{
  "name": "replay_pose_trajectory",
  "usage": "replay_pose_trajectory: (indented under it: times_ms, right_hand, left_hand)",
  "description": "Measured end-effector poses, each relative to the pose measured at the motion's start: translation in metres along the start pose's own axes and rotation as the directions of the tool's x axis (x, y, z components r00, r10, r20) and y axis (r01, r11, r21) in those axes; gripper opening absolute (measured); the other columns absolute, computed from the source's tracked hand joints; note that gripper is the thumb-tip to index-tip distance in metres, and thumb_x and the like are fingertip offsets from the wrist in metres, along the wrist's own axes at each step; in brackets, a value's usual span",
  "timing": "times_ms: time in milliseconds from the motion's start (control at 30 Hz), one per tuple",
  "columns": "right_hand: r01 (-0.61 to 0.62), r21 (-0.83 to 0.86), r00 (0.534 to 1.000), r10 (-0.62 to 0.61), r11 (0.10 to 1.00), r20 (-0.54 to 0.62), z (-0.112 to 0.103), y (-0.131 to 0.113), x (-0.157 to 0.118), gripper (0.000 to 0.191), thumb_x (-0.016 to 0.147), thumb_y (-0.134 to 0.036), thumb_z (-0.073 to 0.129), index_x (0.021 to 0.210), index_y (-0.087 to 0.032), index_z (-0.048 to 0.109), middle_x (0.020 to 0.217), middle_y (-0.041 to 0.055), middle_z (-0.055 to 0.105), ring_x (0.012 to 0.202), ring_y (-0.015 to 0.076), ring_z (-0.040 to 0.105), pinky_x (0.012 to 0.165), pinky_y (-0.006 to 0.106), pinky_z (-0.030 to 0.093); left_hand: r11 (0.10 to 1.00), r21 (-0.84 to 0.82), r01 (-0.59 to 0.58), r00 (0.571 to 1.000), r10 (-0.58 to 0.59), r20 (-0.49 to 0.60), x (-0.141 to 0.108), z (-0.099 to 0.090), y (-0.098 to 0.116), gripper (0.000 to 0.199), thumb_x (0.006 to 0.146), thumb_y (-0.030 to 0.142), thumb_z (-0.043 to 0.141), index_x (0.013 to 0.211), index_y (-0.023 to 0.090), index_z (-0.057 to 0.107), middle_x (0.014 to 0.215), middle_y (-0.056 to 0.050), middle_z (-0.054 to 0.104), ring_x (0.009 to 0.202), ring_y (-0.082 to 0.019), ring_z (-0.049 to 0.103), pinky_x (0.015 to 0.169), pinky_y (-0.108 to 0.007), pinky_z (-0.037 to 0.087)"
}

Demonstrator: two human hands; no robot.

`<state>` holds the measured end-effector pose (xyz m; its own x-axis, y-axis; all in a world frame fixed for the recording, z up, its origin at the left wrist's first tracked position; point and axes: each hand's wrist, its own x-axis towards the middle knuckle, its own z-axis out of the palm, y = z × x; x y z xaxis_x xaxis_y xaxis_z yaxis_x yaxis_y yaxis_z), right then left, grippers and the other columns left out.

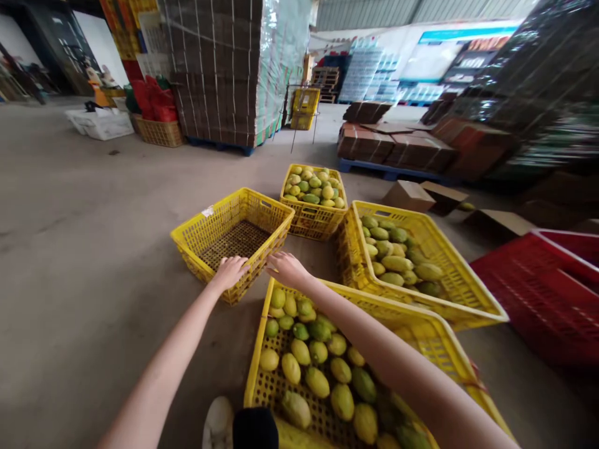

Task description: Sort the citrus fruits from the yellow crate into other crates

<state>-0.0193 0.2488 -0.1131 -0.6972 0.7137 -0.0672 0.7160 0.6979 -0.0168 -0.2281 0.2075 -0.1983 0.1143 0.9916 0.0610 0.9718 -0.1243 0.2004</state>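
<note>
A yellow plastic crate (219, 215) with slatted walls and a dark perforated bottom stands on the floor, with no fruit in it. My left hand (231, 272) has its fingers curled over the near rim of this crate. Further along the same side, my right hand (286, 268) grips the rim with its fingertips partly hidden. Below my right forearm lies a larger yellow crate (256, 368), holding yellow-green oval fruit (318, 381) spread over its bottom. Part of that fruit is hidden by the forearm.
Another fruit-filled yellow crate (311, 215) stands ahead, and a tilted one (468, 299) rests to the right. A red crate (528, 293) is at far right. Flattened cartons (397, 146) lie on a blue pallet (374, 169). A wrapped stack (215, 75) rises behind. My shoe (218, 421) shows below.
</note>
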Motion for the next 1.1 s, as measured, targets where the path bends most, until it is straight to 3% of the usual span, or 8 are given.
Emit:
replay_pose_trajectory:
  times_ms: [100,200,300,467,633,800,933,1100]
  right_hand:
    - [-0.145,0.026,0.989,0.145,0.989,-0.015,0.023,0.022,-0.021,0.033,0.099,-0.042,0.042,0.106,-0.017,0.063,0.108,0.0117,0.07,0.108,0.0243,0.063,0.086,0.031,0.043]
    - [-0.313,0.047,0.949,0.314,0.949,-0.015,0.052,0.036,-0.034,0.038,0.102,-0.04,0.035,0.097,-0.015,0.063,0.098,0.0139,0.072,0.097,0.0258,0.067,0.079,0.032,0.042]
    - [-0.41,0.072,0.911,0.412,0.909,-0.028,0.073,0.041,-0.041,0.04,0.104,-0.036,0.028,0.095,-0.016,0.062,0.096,0.0127,0.073,0.093,0.0245,0.068,0.076,0.031,0.039]
    - [-0.454,0.117,0.884,0.463,0.883,-0.065,0.083,0.039,-0.047,0.042,0.104,-0.035,0.023,0.092,-0.018,0.06,0.094,0.0103,0.072,0.094,0.0221,0.066,0.075,0.03,0.035]
    - [-0.424,0.184,0.884,0.45,0.887,-0.131,0.094,0.021,-0.061,0.04,0.104,-0.035,0.027,0.084,-0.019,0.058,0.088,0.0097,0.071,0.089,0.0227,0.064,0.076,0.03,0.034]
    - [-0.327,0.194,0.916,0.361,0.925,-0.177,0.107,-0.008,-0.084,0.039,0.103,-0.034,0.028,0.081,-0.02,0.056,0.083,0.0093,0.069,0.084,0.0227,0.063,0.077,0.031,0.035]
    - [-0.285,0.175,0.941,0.309,0.943,-0.134,0.103,-0.018,-0.098,0.038,0.103,-0.035,0.028,0.083,-0.019,0.056,0.082,0.0096,0.069,0.084,0.0236,0.064,0.078,0.031,0.037]
    - [-0.313,0.209,0.948,0.319,0.926,0.01,0.085,-0.019,-0.098,0.032,0.102,-0.033,0.033,0.094,-0.019,0.06,0.09,0.0109,0.07,0.089,0.0244,0.067,0.08,0.032,0.042]
  left_hand:
    - [0.971,-0.161,0.177,0.959,-0.207,-0.195,-0.019,0.014,-0.02,0.038,0.099,0.034,0.035,0.124,0.021,0.06,0.128,-0.012,0.062,0.124,-0.027,0.053,0.116,-0.054,0.02]
    - [0.813,-0.419,0.405,0.749,-0.558,-0.358,-0.031,0.033,-0.03,0.052,0.091,0.032,0.046,0.14,0.017,0.044,0.152,-0.019,0.037,0.144,-0.033,0.03,0.117,-0.062,0.01]
    - [0.611,-0.686,0.395,0.589,-0.742,-0.32,-0.019,0.05,-0.018,0.085,0.08,0.026,0.053,0.153,0.01,0.013,0.161,-0.025,0.003,0.151,-0.033,0.002,0.118,-0.059,0.013]
    - [0.564,-0.746,0.355,0.632,-0.732,-0.253,0.009,0.066,0.013,0.098,0.074,0.023,0.051,0.154,0.007,-0.005,0.161,-0.025,-0.001,0.15,-0.029,-0.012,0.12,-0.056,0.004]
    - [0.614,-0.688,0.387,0.682,-0.693,-0.235,0.008,0.062,0.009,0.093,0.079,0.029,0.051,0.155,0.01,0.0,0.161,-0.026,-0.001,0.15,-0.032,-0.006,0.118,-0.059,0.008]
    - [0.557,-0.668,0.493,0.661,-0.74,-0.128,0.006,0.049,0.007,0.088,0.084,0.041,0.048,0.155,0.009,0.007,0.161,-0.027,-0.006,0.15,-0.038,0.001,0.115,-0.063,0.013]
    - [0.509,-0.664,0.548,0.638,-0.768,-0.063,0.01,0.041,0.01,0.088,0.085,0.047,0.046,0.156,0.011,0.006,0.162,-0.026,-0.004,0.15,-0.037,0.004,0.114,-0.066,0.011]
    - [0.522,-0.629,0.576,0.692,-0.721,0.034,0.005,0.045,0.042,0.09,0.089,0.051,0.04,0.156,0.008,-0.002,0.16,-0.028,0.006,0.149,-0.037,0.01,0.114,-0.067,0.015]
